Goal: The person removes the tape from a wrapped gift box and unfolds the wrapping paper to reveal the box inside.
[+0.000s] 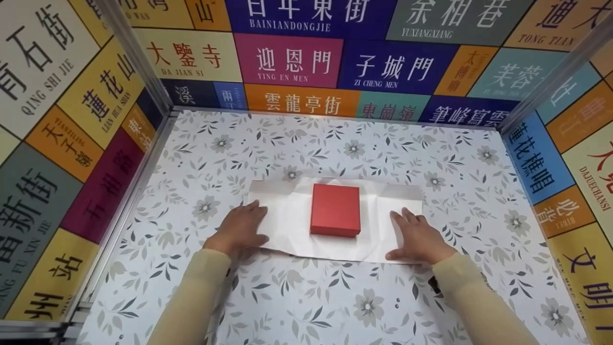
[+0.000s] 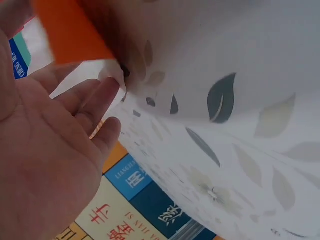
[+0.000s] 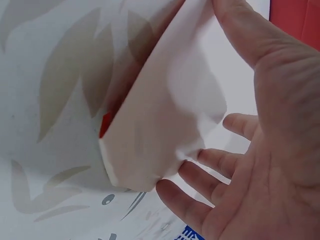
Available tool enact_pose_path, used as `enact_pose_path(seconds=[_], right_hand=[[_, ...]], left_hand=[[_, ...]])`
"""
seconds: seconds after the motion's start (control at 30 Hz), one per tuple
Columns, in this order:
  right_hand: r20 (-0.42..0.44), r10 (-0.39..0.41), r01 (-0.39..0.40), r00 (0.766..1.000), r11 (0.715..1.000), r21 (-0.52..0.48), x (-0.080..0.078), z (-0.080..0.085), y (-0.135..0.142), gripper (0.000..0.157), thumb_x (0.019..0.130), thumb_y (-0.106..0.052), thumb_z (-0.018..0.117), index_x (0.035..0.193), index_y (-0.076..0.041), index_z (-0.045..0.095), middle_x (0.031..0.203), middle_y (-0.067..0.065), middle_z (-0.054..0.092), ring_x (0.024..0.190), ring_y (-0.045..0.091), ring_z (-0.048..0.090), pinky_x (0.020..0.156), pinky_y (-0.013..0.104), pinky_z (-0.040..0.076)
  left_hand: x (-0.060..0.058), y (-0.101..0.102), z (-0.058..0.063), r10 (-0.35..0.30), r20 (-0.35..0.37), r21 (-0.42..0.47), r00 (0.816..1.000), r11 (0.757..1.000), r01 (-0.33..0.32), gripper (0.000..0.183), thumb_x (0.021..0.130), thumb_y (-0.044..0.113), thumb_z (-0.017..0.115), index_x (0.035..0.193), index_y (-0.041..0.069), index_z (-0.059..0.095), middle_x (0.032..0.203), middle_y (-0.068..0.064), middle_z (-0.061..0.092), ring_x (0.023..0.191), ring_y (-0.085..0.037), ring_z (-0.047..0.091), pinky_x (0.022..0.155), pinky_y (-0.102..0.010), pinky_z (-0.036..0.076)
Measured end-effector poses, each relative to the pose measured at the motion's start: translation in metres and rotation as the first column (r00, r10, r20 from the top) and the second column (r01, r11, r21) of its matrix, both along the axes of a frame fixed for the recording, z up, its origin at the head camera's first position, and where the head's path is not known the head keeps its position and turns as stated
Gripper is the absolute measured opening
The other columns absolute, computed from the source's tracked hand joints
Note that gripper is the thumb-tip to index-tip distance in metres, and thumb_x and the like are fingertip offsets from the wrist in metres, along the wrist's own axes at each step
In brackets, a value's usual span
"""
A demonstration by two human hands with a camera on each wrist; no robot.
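A small red box (image 1: 336, 208) sits on the middle of a creased white sheet of paper (image 1: 282, 223) spread across the table. My left hand (image 1: 239, 227) rests with spread fingers on the paper's left end. At the opposite end, my right hand (image 1: 415, 235) touches the sheet, its fingers also spread and thumb apart. In the left wrist view, an orange-red face of the paper (image 2: 75, 37) shows beyond the fingers. The right wrist view has the paper's lifted edge (image 3: 160, 115) by the fingertips, with a bit of red underside (image 3: 105, 124) at its corner.
The table (image 1: 306, 306) wears a white cover printed with grey flowers and leaves. Panels of coloured signs (image 1: 292, 62) stand behind it and at both sides, with metal framing (image 1: 139, 57) at the corners.
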State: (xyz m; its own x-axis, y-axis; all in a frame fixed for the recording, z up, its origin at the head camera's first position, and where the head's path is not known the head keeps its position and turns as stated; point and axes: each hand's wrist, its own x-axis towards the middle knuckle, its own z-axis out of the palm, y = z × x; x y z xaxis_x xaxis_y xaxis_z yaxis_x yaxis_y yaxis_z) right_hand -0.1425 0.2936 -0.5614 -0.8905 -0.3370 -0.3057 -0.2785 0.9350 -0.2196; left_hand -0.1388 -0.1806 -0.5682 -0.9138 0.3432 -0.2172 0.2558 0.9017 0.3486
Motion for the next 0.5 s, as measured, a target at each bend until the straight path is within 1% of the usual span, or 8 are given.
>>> enact_pose_path(seconds=[0.13,0.23,0.33,0.4,0.5], right_hand=[[0.016,-0.015,0.015,1.000,0.999,-0.032,0.005,0.009,0.001,0.114,0.072,-0.058,0.082,0.157,-0.005,0.027,0.159,0.027,0.022,0.137,0.057,0.026,0.101,0.069,0.035],[-0.006,-0.024,0.023,1.000,0.998,-0.059,0.005,0.019,0.003,0.105,0.078,-0.054,0.079,0.156,-0.005,0.029,0.158,0.026,0.025,0.137,0.055,0.027,0.103,0.068,0.032],[-0.062,-0.017,0.011,0.998,0.995,-0.094,0.004,0.032,0.004,0.094,0.084,-0.053,0.074,0.154,-0.005,0.034,0.155,0.026,0.031,0.136,0.052,0.032,0.104,0.066,0.034],[-0.116,-0.017,0.002,0.993,0.991,-0.131,0.003,0.041,0.005,0.087,0.088,-0.052,0.071,0.152,-0.005,0.038,0.153,0.025,0.037,0.135,0.050,0.036,0.103,0.065,0.035],[-0.223,-0.033,-0.011,0.974,0.981,-0.195,0.002,0.054,0.009,0.078,0.092,-0.052,0.067,0.150,-0.006,0.042,0.148,0.025,0.042,0.134,0.046,0.039,0.101,0.064,0.037]], left_hand=[[-0.001,-0.005,0.009,0.026,-0.095,0.123,0.995,0.992,-0.015,0.074,0.081,0.036,0.078,0.144,0.007,0.053,0.152,-0.016,0.043,0.139,-0.034,0.039,0.114,-0.048,0.028],[-0.002,-0.007,0.019,0.070,-0.137,0.208,0.988,0.977,-0.041,0.069,0.083,0.040,0.077,0.141,0.009,0.056,0.150,-0.014,0.046,0.136,-0.034,0.043,0.112,-0.046,0.031],[-0.001,-0.008,0.028,0.107,-0.150,0.270,0.983,0.961,-0.064,0.068,0.086,0.049,0.072,0.141,0.011,0.057,0.150,-0.012,0.047,0.136,-0.033,0.043,0.112,-0.047,0.032],[0.000,-0.009,0.032,0.136,-0.160,0.302,0.978,0.950,-0.083,0.069,0.089,0.056,0.066,0.142,0.012,0.056,0.150,-0.012,0.047,0.136,-0.033,0.043,0.111,-0.049,0.033],[0.000,-0.014,0.038,0.186,-0.186,0.327,0.965,0.938,-0.118,0.074,0.091,0.065,0.057,0.145,0.014,0.053,0.152,-0.011,0.044,0.137,-0.034,0.041,0.111,-0.051,0.033]])
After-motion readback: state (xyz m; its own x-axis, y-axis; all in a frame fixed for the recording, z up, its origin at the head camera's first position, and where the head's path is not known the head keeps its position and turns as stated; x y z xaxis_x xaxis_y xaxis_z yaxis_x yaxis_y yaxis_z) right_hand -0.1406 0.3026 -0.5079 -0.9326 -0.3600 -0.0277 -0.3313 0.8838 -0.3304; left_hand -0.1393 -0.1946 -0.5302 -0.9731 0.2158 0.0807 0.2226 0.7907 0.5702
